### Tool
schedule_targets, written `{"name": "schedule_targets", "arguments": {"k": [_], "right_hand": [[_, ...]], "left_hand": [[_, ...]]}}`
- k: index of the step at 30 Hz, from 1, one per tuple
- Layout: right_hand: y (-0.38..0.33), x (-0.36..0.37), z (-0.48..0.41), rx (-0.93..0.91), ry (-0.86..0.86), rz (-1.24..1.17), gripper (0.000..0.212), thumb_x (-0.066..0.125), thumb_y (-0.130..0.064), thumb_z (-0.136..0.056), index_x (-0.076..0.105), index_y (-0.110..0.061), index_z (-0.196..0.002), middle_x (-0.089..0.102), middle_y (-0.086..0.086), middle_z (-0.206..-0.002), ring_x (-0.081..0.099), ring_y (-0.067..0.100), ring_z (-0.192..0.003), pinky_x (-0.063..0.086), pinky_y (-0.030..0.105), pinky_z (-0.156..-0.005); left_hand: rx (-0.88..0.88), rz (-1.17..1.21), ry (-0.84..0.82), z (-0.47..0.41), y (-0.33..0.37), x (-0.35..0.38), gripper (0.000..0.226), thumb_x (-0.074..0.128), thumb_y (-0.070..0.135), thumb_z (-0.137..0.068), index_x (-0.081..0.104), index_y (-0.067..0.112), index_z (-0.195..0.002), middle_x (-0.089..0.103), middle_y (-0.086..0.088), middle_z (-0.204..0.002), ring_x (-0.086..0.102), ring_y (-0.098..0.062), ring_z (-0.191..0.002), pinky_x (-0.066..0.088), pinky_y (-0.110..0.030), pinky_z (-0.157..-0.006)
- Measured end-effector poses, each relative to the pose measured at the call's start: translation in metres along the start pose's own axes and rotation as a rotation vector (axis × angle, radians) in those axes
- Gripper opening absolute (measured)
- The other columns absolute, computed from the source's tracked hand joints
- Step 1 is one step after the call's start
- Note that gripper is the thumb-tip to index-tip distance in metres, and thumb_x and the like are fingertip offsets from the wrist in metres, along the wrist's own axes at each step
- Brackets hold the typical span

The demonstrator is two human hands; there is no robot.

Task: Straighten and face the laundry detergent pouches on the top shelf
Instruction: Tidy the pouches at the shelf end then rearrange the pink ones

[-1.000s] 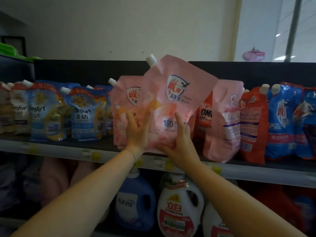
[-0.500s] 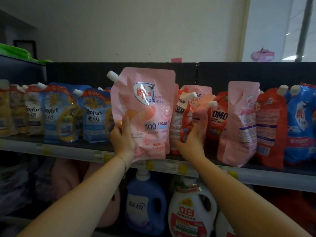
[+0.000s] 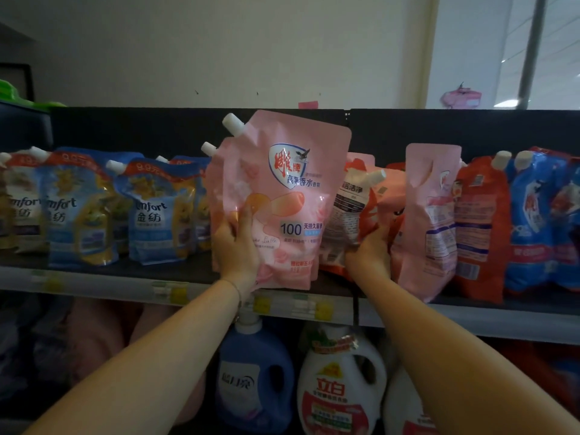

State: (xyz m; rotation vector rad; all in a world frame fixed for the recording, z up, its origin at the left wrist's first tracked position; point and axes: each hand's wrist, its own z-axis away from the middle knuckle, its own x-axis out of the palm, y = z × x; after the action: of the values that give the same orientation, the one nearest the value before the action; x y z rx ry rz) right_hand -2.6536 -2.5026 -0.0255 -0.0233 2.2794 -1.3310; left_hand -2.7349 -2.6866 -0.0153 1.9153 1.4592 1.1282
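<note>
Pink pouch [image 3: 292, 196] shifted left, left hand [image 3: 235, 249] fingers wrapped round its edge, right hand [image 3: 368, 251] fingers clutching tilted orange pouch [image 3: 351, 205].

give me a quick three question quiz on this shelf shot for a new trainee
1. Which item does the left hand hold? A) the front pink pouch B) a blue pouch C) a price tag
2. True or false: both hands hold the same pouch.
3. Fill in: the white jug and the blue jug stand on the level ____ the pouches.

Key
1. A
2. False: the right hand grips a tilted red-and-white pouch.
3. below
</note>
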Motion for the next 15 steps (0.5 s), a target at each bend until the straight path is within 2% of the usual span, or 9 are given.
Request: {"name": "schedule_targets", "arguments": {"k": [2, 5, 6, 9, 12, 15], "right_hand": [[0.008, -0.014, -0.007, 0.013, 0.017, 0.082, 0.079, 0.066, -0.024, -0.085, 0.013, -0.009, -0.141, 0.047, 0.015, -0.136, 0.051, 0.036, -0.12, 0.042, 0.045, -0.096], [0.014, -0.023, -0.017, 0.023, 0.045, 0.148, 0.078, 0.067, -0.025, -0.086, 0.016, -0.003, -0.14, 0.047, 0.016, -0.136, 0.05, 0.036, -0.12, 0.042, 0.042, -0.094], [0.015, -0.023, -0.02, 0.018, 0.055, 0.16, 0.077, 0.068, -0.025, -0.085, 0.017, -0.003, -0.138, 0.047, 0.016, -0.135, 0.051, 0.036, -0.119, 0.043, 0.042, -0.093], [0.02, -0.023, -0.024, -0.024, 0.11, 0.175, 0.077, 0.065, -0.029, -0.087, 0.013, -0.009, -0.14, 0.045, 0.017, -0.138, 0.051, 0.036, -0.119, 0.044, 0.044, -0.092], [0.026, -0.023, -0.02, -0.194, 0.126, 0.2, 0.098, 0.061, -0.041, -0.088, -0.015, -0.023, -0.147, 0.019, 0.016, -0.154, 0.033, 0.037, -0.135, 0.036, 0.051, -0.105], [0.032, -0.02, -0.017, -0.343, 0.129, 0.399, 0.118, 0.065, -0.041, -0.086, -0.04, -0.02, -0.137, -0.015, 0.013, -0.156, -0.001, 0.034, -0.145, 0.023, 0.051, -0.115]], "left_hand": [[-0.006, -0.025, 0.012, 0.003, -0.002, 0.008, 0.043, 0.053, 0.048, -0.092, 0.046, 0.014, -0.066, 0.051, -0.007, -0.068, 0.048, -0.013, -0.062, 0.041, -0.028, -0.064], [0.003, -0.079, 0.017, 0.012, 0.004, 0.019, 0.045, 0.051, 0.044, -0.094, 0.04, 0.014, -0.063, 0.041, -0.001, -0.061, 0.039, -0.009, -0.056, 0.033, -0.01, -0.051], [0.005, -0.083, 0.014, 0.014, 0.005, 0.022, 0.045, 0.05, 0.043, -0.095, 0.038, 0.015, -0.062, 0.039, 0.0, -0.059, 0.037, -0.009, -0.055, 0.032, -0.01, -0.049], [-0.012, -0.11, 0.007, 0.018, 0.006, 0.03, 0.046, 0.049, 0.046, -0.094, 0.036, 0.016, -0.062, 0.038, 0.001, -0.058, 0.037, -0.01, -0.055, 0.033, -0.023, -0.054], [-0.027, -0.129, 0.026, 0.021, 0.005, 0.034, 0.046, 0.048, 0.047, -0.094, 0.036, 0.018, -0.062, 0.038, 0.002, -0.058, 0.038, -0.011, -0.054, 0.032, -0.026, -0.054], [-0.06, -0.149, 0.041, 0.022, 0.003, 0.036, 0.045, 0.046, 0.051, -0.094, 0.039, 0.018, -0.064, 0.041, 0.002, -0.06, 0.04, -0.011, -0.055, 0.033, -0.027, -0.054]]}}
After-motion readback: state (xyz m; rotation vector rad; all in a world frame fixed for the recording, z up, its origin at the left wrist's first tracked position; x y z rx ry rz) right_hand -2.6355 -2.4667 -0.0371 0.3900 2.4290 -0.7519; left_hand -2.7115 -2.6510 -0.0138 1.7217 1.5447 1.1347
